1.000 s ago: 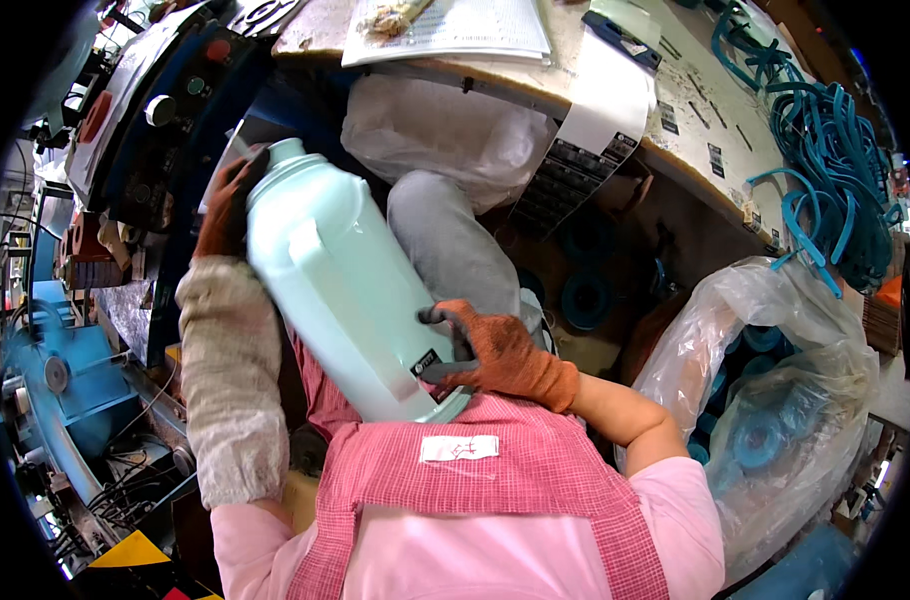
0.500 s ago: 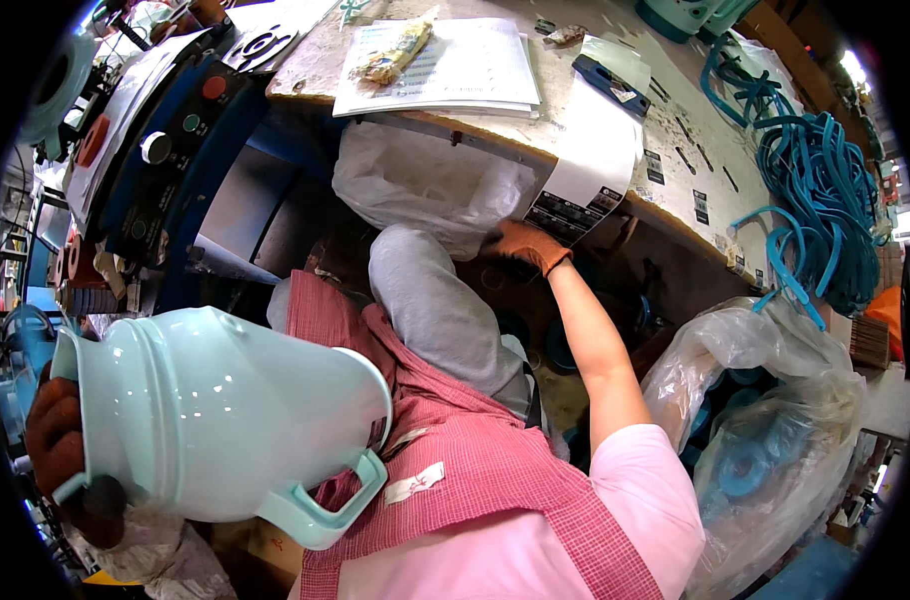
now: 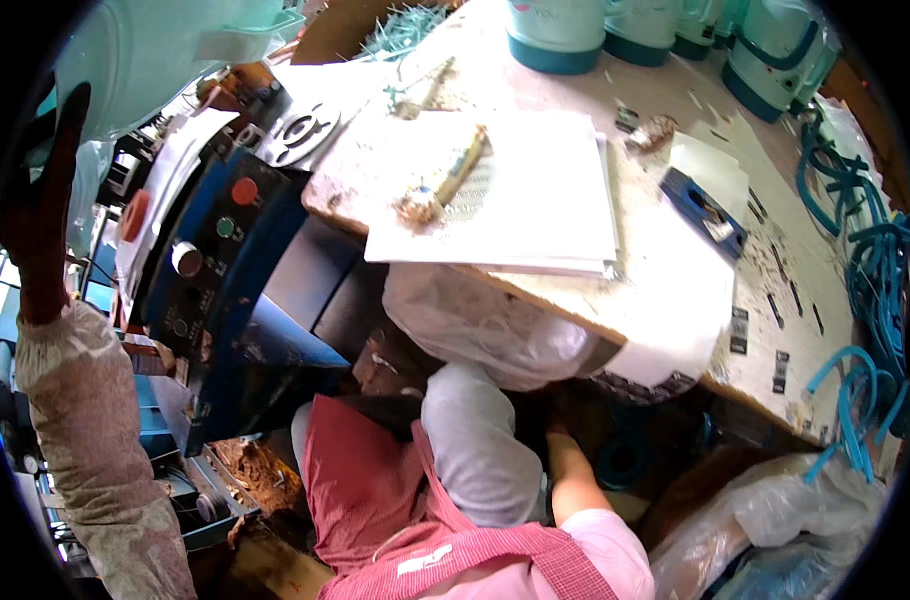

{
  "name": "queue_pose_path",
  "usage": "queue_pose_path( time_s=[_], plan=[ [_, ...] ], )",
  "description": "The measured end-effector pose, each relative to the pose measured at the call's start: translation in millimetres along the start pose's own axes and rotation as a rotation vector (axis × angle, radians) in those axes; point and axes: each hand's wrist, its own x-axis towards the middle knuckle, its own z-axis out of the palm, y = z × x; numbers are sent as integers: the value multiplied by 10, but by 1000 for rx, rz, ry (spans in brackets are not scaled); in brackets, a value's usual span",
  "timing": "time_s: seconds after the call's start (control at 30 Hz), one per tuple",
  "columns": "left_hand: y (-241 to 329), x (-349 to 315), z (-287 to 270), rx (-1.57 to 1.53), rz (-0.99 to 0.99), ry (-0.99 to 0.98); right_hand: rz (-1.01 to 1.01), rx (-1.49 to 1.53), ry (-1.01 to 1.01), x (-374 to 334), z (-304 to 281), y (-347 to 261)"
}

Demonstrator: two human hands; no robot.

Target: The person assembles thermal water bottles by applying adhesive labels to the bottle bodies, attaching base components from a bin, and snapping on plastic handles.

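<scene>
A pale teal plastic jug (image 3: 155, 60), cut off by the upper left rim, is held up by my left hand (image 3: 45, 195). That hand wears a dark-looking glove, and its fingers lie along the jug's end; part of the grip is in shadow. A stained pale sleeve (image 3: 85, 400) covers my left forearm. My right hand (image 3: 558, 418) reaches down into the dark below the worktable (image 3: 565, 300), beside my knee. Its fingers are hidden, so what it touches does not show. A white bin bag (image 3: 485, 325) hangs from the table edge near it.
Several finished teal jugs (image 3: 555, 40) stand at the back. Papers (image 3: 535, 190), a dark blue tool (image 3: 703, 213) and teal strips (image 3: 875, 270) lie on the table. A blue machine with a control panel (image 3: 210, 240) is at left; a clear plastic bag (image 3: 765, 520) is at right.
My left hand has lifted the jug from beside my lap to the upper left. The right hand has gone deeper below the table. The view has shifted, showing more jugs at the back.
</scene>
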Motion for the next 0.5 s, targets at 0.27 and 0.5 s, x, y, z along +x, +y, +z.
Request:
queue_pose_path(
  time_s=[0.27,0.5],
  plan=[
    [333,13,-753,-641,-774,-16,-75,11,122,-191,-253,240],
    [1213,-330,-2364,-1673,-545,235,15,875,249,-1140,-2265,-256]
  ],
)
